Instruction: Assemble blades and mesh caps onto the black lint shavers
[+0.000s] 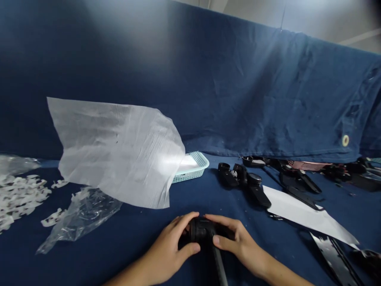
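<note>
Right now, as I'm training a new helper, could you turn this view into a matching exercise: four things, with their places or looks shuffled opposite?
Things:
1. Black stemmed part
2. Small white pieces
3. Front plastic bag
4. Large pale sheet

Places or looks:
A. Heaped at the picture's left edge
B. Held between left hand and right hand
C. Partly hiding a light turquoise basket
D. Transparent and crumpled

Pairs: 1-B, 2-A, 3-D, 4-C
</note>
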Available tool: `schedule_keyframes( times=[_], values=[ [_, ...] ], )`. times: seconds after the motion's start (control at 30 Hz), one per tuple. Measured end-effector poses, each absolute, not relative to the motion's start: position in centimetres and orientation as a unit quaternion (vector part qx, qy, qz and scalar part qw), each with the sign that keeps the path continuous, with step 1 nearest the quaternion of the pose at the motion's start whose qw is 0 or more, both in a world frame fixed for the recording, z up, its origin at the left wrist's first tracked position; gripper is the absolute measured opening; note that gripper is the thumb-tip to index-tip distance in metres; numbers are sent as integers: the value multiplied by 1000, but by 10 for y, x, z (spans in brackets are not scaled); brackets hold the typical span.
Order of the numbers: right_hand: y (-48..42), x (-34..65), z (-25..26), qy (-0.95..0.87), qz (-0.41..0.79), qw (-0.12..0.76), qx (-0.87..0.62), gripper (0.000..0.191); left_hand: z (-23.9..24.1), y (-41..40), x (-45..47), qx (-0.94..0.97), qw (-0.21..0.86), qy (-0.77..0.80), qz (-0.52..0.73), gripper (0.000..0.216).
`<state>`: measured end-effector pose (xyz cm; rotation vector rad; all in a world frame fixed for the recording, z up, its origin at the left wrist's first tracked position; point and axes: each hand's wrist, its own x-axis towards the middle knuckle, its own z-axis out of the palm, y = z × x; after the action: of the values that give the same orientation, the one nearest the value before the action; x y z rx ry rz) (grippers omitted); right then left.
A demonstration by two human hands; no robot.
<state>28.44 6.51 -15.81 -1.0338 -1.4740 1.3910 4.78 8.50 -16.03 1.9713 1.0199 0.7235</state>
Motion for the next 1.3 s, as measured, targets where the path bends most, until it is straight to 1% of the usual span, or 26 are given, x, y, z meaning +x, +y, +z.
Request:
schedule_keyframes(
  times=[0.3, 0.37, 0.43, 0.47, 0.53, 0.63, 0.67, 0.73, 0.83, 0.93, 0.97, 1.1, 1.13, 1.3],
  values=[
    [67, 283, -159, -611, 535, 412, -413, 48, -164, 85, 46, 786, 377, 401, 280, 62],
    [65, 283, -161, -619, 521, 407, -425, 49, -168, 83, 46, 782, 370, 405, 295, 67],
    [64, 284, -165, -625, 502, 398, -446, 51, -171, 81, 44, 788, 340, 405, 316, 78],
    [63, 284, -167, -626, 494, 392, -458, 52, -172, 80, 43, 801, 304, 399, 327, 84],
    [62, 286, -171, -628, 483, 382, -476, 55, -167, 80, 40, 835, 183, 378, 355, 84],
    [63, 288, -178, -629, 479, 372, -485, 56, -148, 93, 31, 839, -45, 382, 386, 67],
    [64, 288, -179, -632, 478, 368, -486, 56, -140, 102, 27, 825, -100, 407, 378, 62],
    [66, 289, -182, -642, 469, 358, -489, 56, -125, 124, 17, 804, -176, 465, 326, 54],
    [68, 290, -185, -660, 460, 340, -487, 58, -104, 164, -3, 774, -254, 523, 249, 49],
    [68, 290, -183, -657, 469, 333, -487, 58, -80, 194, -25, 770, -263, 532, 234, 42],
    [68, 290, -182, -651, 474, 333, -489, 59, -72, 201, -33, 777, -261, 527, 225, 43],
    [63, 286, -170, -643, 481, 334, -495, 59, -47, 220, -65, 785, -239, 536, 196, 63],
    [62, 286, -168, -646, 476, 335, -494, 58, -45, 225, -74, 781, -230, 549, 192, 63],
    [60, 286, -160, -657, 463, 341, -488, 56, -52, 241, -109, 729, -144, 647, 172, 41]
  ],
)
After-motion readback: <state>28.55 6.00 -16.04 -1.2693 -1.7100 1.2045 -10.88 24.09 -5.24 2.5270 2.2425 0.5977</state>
